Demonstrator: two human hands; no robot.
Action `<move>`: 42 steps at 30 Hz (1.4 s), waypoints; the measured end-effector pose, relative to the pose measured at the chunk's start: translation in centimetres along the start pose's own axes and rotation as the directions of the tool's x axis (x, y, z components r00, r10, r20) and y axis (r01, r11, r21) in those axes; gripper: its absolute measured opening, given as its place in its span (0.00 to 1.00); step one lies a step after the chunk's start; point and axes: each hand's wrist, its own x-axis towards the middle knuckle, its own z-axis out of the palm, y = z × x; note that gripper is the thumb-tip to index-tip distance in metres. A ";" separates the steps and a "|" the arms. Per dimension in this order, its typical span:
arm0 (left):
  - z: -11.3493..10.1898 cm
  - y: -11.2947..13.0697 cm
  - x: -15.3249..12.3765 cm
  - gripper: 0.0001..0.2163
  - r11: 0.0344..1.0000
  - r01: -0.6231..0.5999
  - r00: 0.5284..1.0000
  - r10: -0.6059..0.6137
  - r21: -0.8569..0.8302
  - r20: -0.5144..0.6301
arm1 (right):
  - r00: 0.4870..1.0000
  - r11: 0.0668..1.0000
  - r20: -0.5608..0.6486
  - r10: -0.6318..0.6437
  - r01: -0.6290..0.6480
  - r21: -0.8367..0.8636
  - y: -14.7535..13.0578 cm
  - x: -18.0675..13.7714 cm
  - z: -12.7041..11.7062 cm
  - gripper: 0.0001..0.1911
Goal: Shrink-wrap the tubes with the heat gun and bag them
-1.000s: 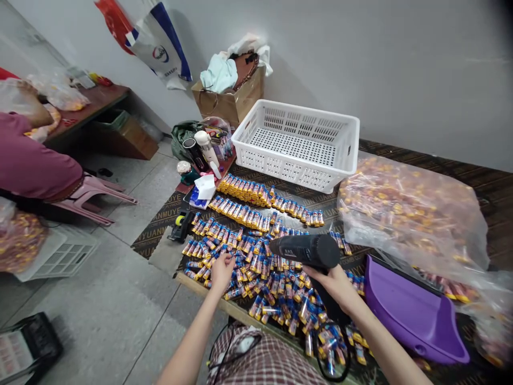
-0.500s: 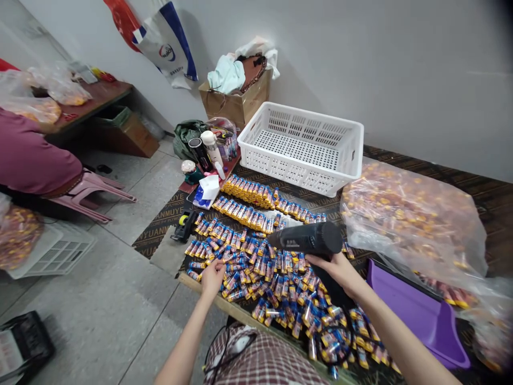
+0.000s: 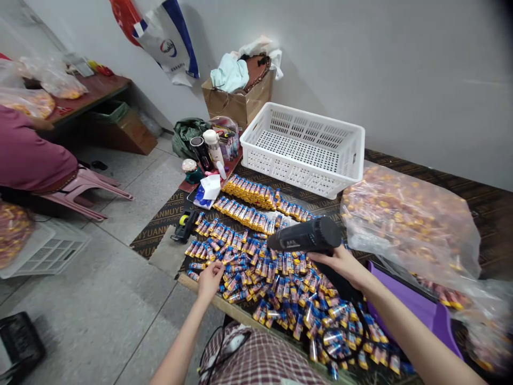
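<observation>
My right hand (image 3: 345,266) grips the handle of a black hair dryer (image 3: 306,236), whose nozzle points left above the table. A black cord (image 3: 365,331) loops below it across the pile. Under and around the dryer lie many small clear tubes (image 3: 280,283) with blue and yellow ends, loosely heaped. My left hand (image 3: 210,279) is at the left edge of this heap, fingers curled together among the tubes; what they pinch, if anything, is hidden. Farther back, more tubes stand in tidy rows (image 3: 248,215).
Behind the rows stands a white plastic crate (image 3: 300,174). To the right are a large bag of tubes (image 3: 412,214) and a purple dustpan (image 3: 417,310). A tape dispenser (image 3: 185,226) and bottles (image 3: 214,147) stand left. Another person (image 3: 34,149) sits at a second table.
My right hand has shifted slightly right and up, and the dryer has turned a little, its nozzle swinging left. My left hand stays at nearly the same place in the heap.
</observation>
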 end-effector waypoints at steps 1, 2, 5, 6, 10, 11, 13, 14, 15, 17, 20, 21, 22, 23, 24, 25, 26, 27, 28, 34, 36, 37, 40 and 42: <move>-0.2 -0.1 -0.1 0.10 1.000 0.005 1.000 -0.005 0.011 0.003 | 0.998 1.000 0.055 0.003 -0.002 -0.019 -0.3 -0.1 0.1 0.21; -0.3 -0.1 -0.2 0.10 1.000 0.010 1.000 -0.010 0.016 0.005 | 0.995 0.999 0.099 0.010 -0.007 -0.034 -0.5 -0.1 0.3 0.21; -0.1 0.7 -0.5 0.08 0.998 0.010 1.000 -0.010 0.067 -0.002 | 0.995 0.998 0.103 0.002 0.004 -0.061 -0.7 0.5 0.8 0.19; 0.4 1.5 -0.4 0.08 0.996 0.002 1.000 -0.002 0.086 0.000 | 0.998 0.998 0.060 -0.014 0.018 -0.060 -0.7 0.9 0.8 0.19; 4.5 6.5 0.7 0.08 0.972 -0.182 0.978 0.164 0.147 0.126 | 0.989 0.999 -0.141 -0.044 0.048 0.025 -0.9 2.3 0.1 0.20; 5.8 8.0 1.2 0.09 0.955 -0.227 0.967 0.198 0.193 0.159 | 0.984 0.997 -0.176 -0.017 0.029 0.065 -1.1 2.4 -0.3 0.20; 8.1 10.4 2.1 0.14 0.920 -0.248 0.963 0.198 0.303 0.184 | 0.975 0.990 -0.216 0.046 -0.015 0.143 -1.6 2.5 -1.1 0.19; 9.0 11.3 2.6 0.15 0.904 -0.241 0.965 0.183 0.354 0.189 | 0.970 0.985 -0.234 0.063 -0.023 0.169 -1.8 2.5 -1.4 0.19; 9.7 11.9 2.9 0.14 0.888 -0.235 0.966 0.169 0.396 0.194 | 0.965 0.983 -0.255 0.067 -0.020 0.184 -2.0 2.5 -1.7 0.18; 10.4 12.3 3.4 0.11 0.862 -0.254 0.962 0.179 0.439 0.204 | 0.954 0.983 -0.295 0.059 -0.003 0.185 -1.9 2.7 -2.1 0.19; 10.0 11.6 3.5 0.07 0.840 -0.335 0.939 0.260 0.426 0.225 | 0.952 0.987 -0.296 0.074 -0.027 0.159 -0.9 3.3 -2.2 0.19; 9.6 11.2 3.5 0.06 0.834 -0.362 0.929 0.285 0.417 0.237 | 0.961 0.989 -0.266 0.081 -0.043 0.143 -0.5 3.4 -2.0 0.19; 9.3 10.8 3.3 0.06 0.828 -0.387 0.919 0.309 0.406 0.245 | 0.971 0.991 -0.225 0.085 -0.059 0.120 0.0 3.5 -1.9 0.19; 9.0 10.3 3.2 0.06 0.825 -0.406 0.911 0.335 0.392 0.240 | 0.980 0.993 -0.182 0.082 -0.066 0.093 0.4 3.5 -1.6 0.19; 8.7 9.9 3.1 0.07 0.825 -0.425 0.904 0.366 0.374 0.219 | 0.987 0.996 -0.143 0.071 -0.061 0.068 0.7 3.5 -1.4 0.19; 8.5 9.5 3.1 0.09 0.825 -0.442 0.897 0.402 0.352 0.185 | 0.992 0.998 -0.111 0.052 -0.047 0.050 0.9 3.3 -1.1 0.20; 8.5 9.2 3.1 0.10 0.826 -0.457 0.889 0.433 0.330 0.147 | 0.995 0.999 -0.091 0.032 -0.028 0.041 1.1 3.1 -0.8 0.20; 8.4 8.8 3.1 0.12 0.828 -0.468 0.883 0.456 0.309 0.114 | 0.997 0.999 -0.081 0.012 -0.009 0.041 1.2 2.9 -0.6 0.20; 8.4 8.5 3.1 0.14 0.832 -0.472 0.880 0.466 0.293 0.095 | 0.997 0.999 -0.078 -0.005 0.008 0.042 1.2 2.5 -0.3 0.21; 6.5 6.3 1.9 0.16 0.887 -0.425 0.902 0.431 0.180 0.005 | 0.999 0.999 0.031 0.031 -0.029 -0.042 0.8 0.0 1.2 0.25; 4.9 4.9 1.2 0.12 0.922 -0.365 0.918 0.380 0.132 -0.114 | 0.997 0.998 0.059 0.045 -0.042 -0.056 0.5 -0.9 1.8 0.24; 3.9 4.0 0.9 0.11 0.938 -0.329 0.924 0.343 0.107 -0.168 | 0.996 0.997 0.071 0.048 -0.043 -0.060 0.4 -1.3 2.0 0.24; 1.3 1.0 0.1 0.10 0.971 -0.236 0.937 0.238 0.038 -0.256 | 0.995 0.997 0.092 0.039 -0.033 -0.075 0.5 -2.0 2.0 0.22; -0.1 -1.0 -0.3 0.10 0.980 -0.198 0.940 0.190 0.000 -0.282 | 0.997 0.994 0.074 0.022 -0.015 -0.104 1.1 -2.1 1.4 0.22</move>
